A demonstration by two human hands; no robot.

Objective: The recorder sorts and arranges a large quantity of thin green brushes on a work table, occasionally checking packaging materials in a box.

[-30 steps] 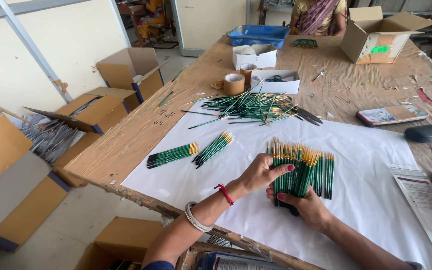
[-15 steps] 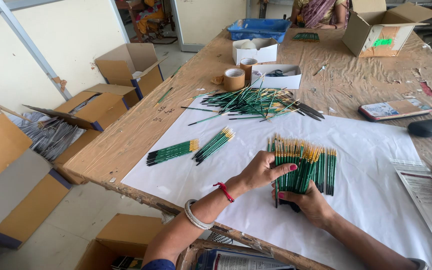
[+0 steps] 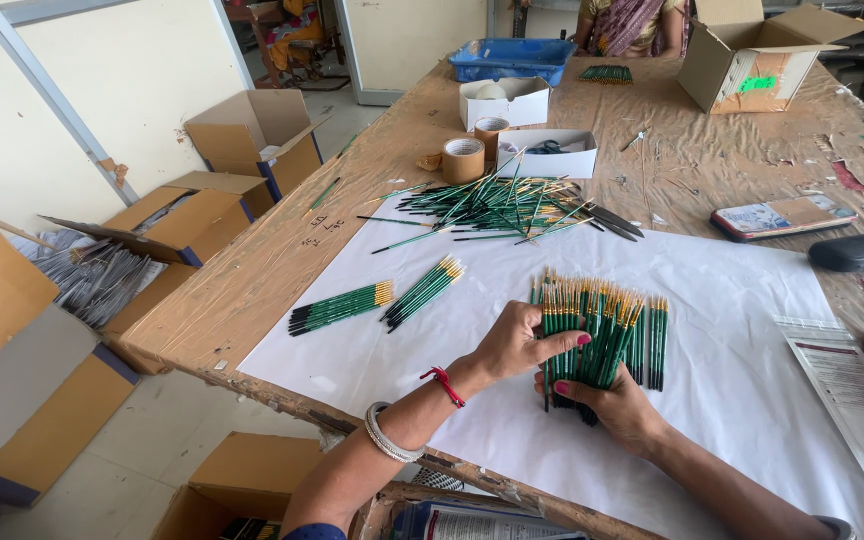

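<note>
Both my hands are on a fanned row of green-handled paintbrushes [image 3: 604, 325] lying on a white paper sheet [image 3: 742, 400]. My left hand [image 3: 524, 341] presses its fingers on the row's left side. Under the row's near end, my right hand [image 3: 607, 405] grips the handles. Two small bundles of the same brushes [image 3: 342, 305] [image 3: 422, 292] lie to the left on the sheet. A loose heap of brushes [image 3: 497, 205] sits at the sheet's far edge.
Tape rolls [image 3: 463, 159], small white boxes [image 3: 548, 152], a blue tray [image 3: 512, 58] and an open carton [image 3: 752, 62] stand farther up the table. A phone [image 3: 782, 215] lies at right. Another person sits at the far end. Cartons [image 3: 192, 215] stand on the floor at left.
My hands stay on the brush row, with only slight shifts of the fingers. The view has tilted a little.
</note>
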